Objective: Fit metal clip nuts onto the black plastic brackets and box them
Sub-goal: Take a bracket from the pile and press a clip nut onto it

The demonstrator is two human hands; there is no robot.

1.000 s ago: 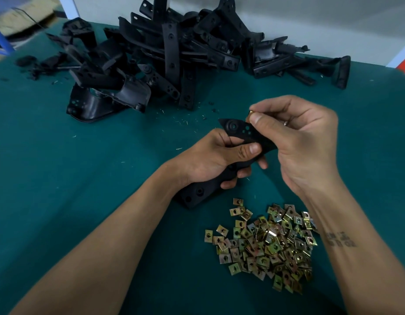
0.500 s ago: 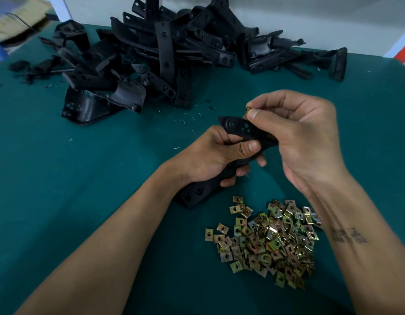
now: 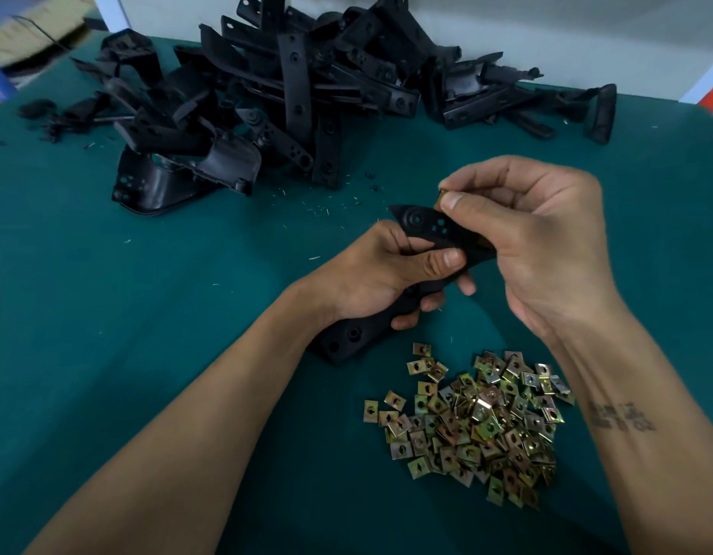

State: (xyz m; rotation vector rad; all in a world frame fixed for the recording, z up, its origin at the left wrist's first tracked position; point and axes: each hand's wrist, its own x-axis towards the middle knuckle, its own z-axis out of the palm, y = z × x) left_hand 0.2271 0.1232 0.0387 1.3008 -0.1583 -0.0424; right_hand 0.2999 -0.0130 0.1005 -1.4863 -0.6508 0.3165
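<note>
Brassy-yellow plated steel, nearest the camera: a loose heap of clip nuts [image 3: 473,424] on the green table covering [image 3: 106,354], just beside the right forearm. Small folded squares, each with a punched hole, some greenish or pink in the plating. Judged light, stiff and springy, with thin edges that could nick a fingertip; best taken one at a time by the flat faces, open mouth leading. They lie tangled, so a pick may drag neighbours along.

Next out, the bracket in hand [image 3: 427,234]: matte black moulded plastic, long and flat, lower end resting near the table just above the heap, upper end tapering to a point with a round boss and a few small through-holes showing green. Judged light and rigid, not slippery. It wants holding mid-length so the tip stays free.

Left hand [image 3: 383,270] grips it so, fingers curled under and thumb pressed across the top face. Right hand [image 3: 539,234] has thumb and forefinger pinched together at the bracket's upper edge, with a sliver of brass-coloured metal [image 3: 441,196] showing between them, probably one clip nut being pushed on. How far it is seated is hidden by the fingers.

Farthest, the pile of black brackets [image 3: 291,102]: strips and curved housings heaped crosswise, with small black scraps [image 3: 42,114] off to its left. No box in view.
</note>
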